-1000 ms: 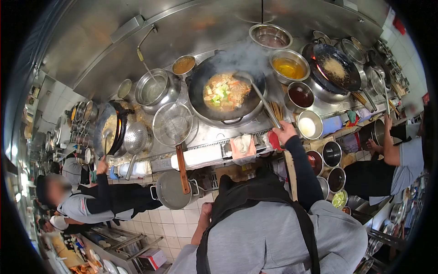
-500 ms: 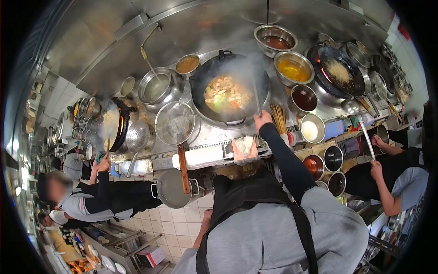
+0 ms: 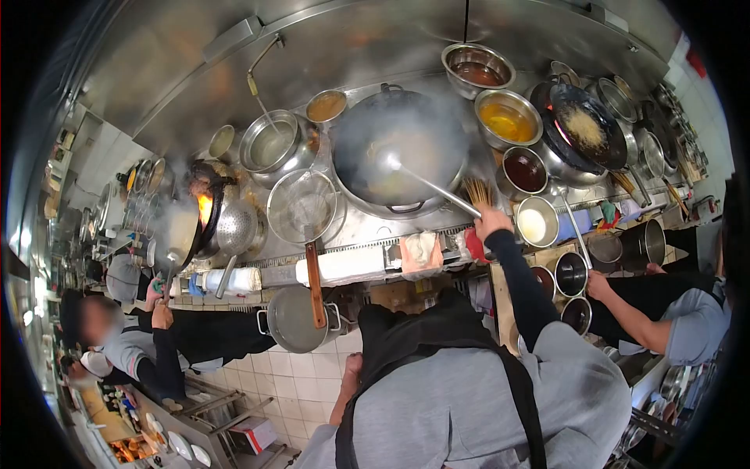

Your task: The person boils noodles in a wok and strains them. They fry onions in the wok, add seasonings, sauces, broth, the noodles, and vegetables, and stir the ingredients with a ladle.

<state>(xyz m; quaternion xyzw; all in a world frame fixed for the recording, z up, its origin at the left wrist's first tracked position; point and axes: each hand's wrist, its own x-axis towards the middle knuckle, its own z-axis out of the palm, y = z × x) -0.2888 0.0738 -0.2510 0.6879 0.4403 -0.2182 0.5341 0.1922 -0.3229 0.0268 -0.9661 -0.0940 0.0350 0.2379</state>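
My right hand [image 3: 494,223] is closed around the handle of a long metal ladle [image 3: 432,186], just past the front right rim of a large black wok [image 3: 344,173]. The ladle's bowl sits over the middle of the wok. Thick steam blurs the food [image 3: 394,184] inside. My left hand [image 3: 353,370] hangs low beside my black apron, away from the counter; its fingers are too hidden to read. Left of the wok, a wire strainer [image 3: 302,205] with a wooden handle rests across the counter edge.
A bamboo brush [image 3: 478,192] stands near my right hand. Bowls of yellow liquid [image 3: 506,119] and dark sauce [image 3: 525,170] line the wok's right side. A co-worker on the left [image 3: 133,344] handles a flaming wok [image 3: 187,234]; another on the right [image 3: 656,313] holds a ladle.
My right hand has moved right and toward me, bringing the ladle lower across the wok. Steam has thickened over the food. The right co-worker's ladle has moved left; the left wok is tilted, with flames showing.
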